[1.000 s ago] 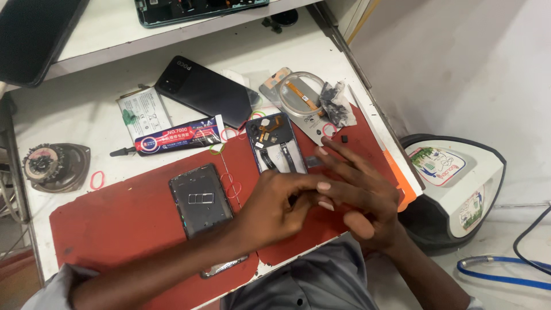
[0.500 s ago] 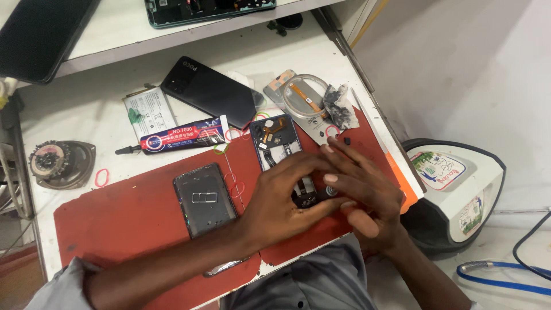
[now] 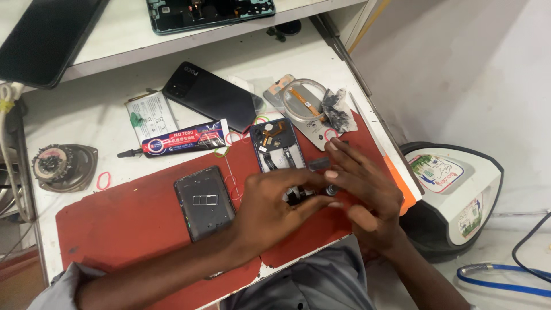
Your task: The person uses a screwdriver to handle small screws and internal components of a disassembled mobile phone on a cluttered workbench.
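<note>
My left hand (image 3: 275,201) and right hand (image 3: 361,189) meet, fingers pinching a small dark part (image 3: 307,194) just below the opened phone (image 3: 278,146).

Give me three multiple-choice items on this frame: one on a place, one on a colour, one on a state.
1. Where does the glue tube lie?
A. on the upper shelf
B. on the white bench top behind the mat
C. on the floor

2. What colour is the work mat?
A. green
B. blue
C. red

3. How is the phone beyond the hands?
A. opened, insides showing
B. closed, screen lit
C. wrapped in a box

Answers:
1 B: the tube rests on the white surface at the mat's far edge.
2 C: the mat under both hands is red.
3 A: its back is off and its inner parts show, just beyond the left hand and right hand.
</note>
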